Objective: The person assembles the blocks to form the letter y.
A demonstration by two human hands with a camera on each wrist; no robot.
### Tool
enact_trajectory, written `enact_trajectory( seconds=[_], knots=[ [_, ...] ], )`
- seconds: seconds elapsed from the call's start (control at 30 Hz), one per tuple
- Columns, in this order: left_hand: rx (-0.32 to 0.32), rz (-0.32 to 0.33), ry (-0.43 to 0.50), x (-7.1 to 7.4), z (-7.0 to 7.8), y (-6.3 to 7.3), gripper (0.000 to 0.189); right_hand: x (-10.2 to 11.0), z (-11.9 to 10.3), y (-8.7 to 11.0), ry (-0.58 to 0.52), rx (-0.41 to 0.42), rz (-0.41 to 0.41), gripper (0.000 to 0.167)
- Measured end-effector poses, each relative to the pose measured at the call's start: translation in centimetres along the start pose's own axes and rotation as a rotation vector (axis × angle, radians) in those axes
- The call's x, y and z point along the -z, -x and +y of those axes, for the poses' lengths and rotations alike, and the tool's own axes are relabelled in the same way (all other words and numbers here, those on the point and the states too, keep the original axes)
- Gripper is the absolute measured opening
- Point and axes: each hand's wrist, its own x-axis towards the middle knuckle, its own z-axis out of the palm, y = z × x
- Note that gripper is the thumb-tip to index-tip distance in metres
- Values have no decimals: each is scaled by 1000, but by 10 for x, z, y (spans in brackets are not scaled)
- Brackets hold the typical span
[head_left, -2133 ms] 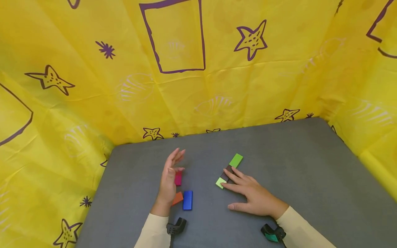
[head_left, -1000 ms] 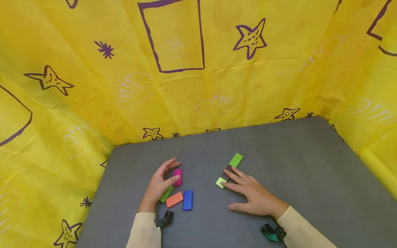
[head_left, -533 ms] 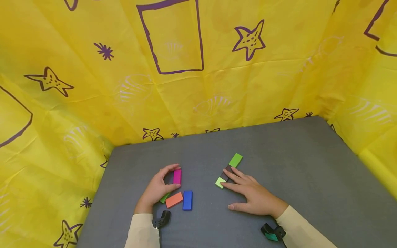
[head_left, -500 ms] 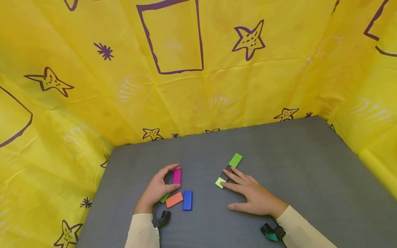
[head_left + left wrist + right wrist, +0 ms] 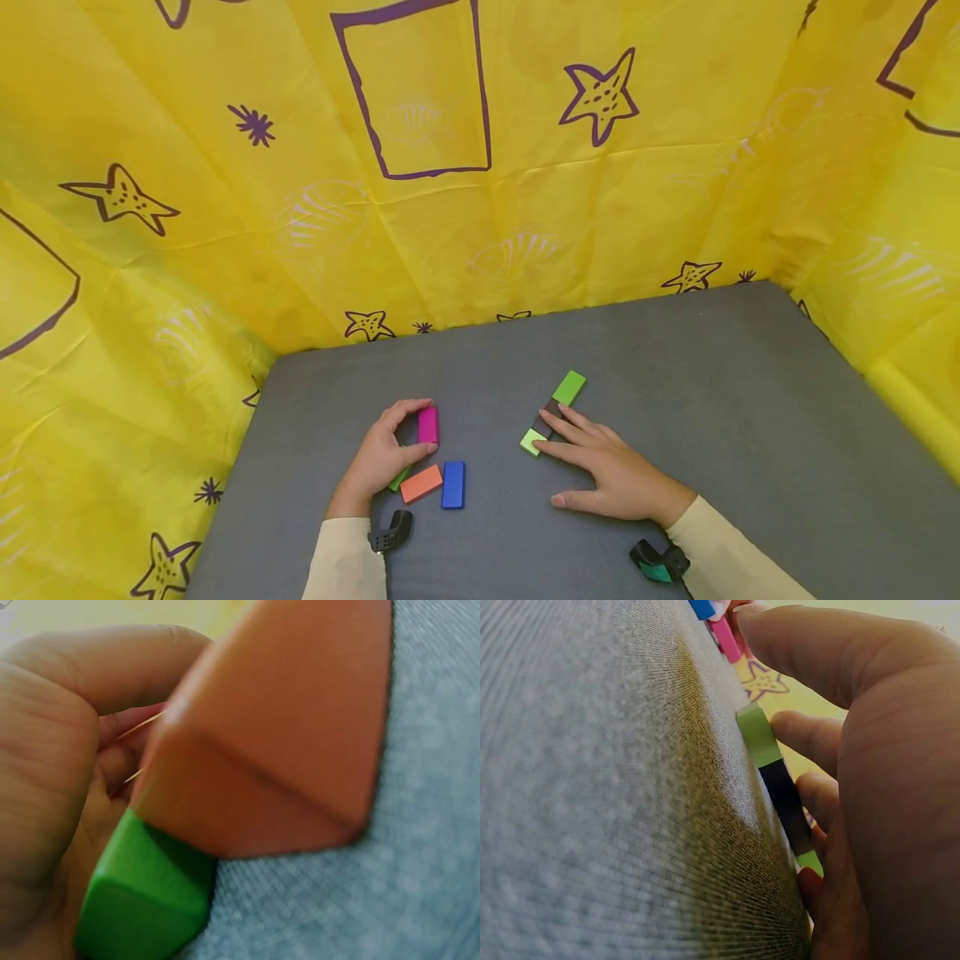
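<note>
My left hand (image 5: 377, 454) pinches the ends of a magenta block (image 5: 427, 425) between thumb and fingers. Partly under that hand is a green block (image 5: 400, 479), with an orange block (image 5: 422, 484) beside it; both look large in the left wrist view. A blue block (image 5: 453, 485) lies at the orange one's right end. Fairly straight fingers of my right hand (image 5: 611, 471) rest on a slanted row: a light green block (image 5: 533, 442) at the near end, a dark brown block (image 5: 547, 420) in the middle and a brighter green block (image 5: 570, 387) at the far end.
The blocks lie on a grey cloth-covered table (image 5: 675, 358). Yellow patterned cloth (image 5: 525, 208) rises behind it and along both sides. Black wrist-camera mounts (image 5: 392, 532) sit at both sleeves.
My left hand has come down and left from its raised pose, uncovering the orange block, and its fingers have closed on the magenta block, which shifts slightly. My right hand keeps its place.
</note>
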Motion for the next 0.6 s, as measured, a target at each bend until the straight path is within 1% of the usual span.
enact_trajectory(
  seconds=[0.23, 0.6],
  knots=[
    [-28, 46, 7, 0, 0, 0, 65, 0, 0, 0, -2, -5, -5, 75],
    [-68, 96, 32, 0, 2, -1, 60, 0, 2, 0, 9, 5, -1, 76]
  ],
)
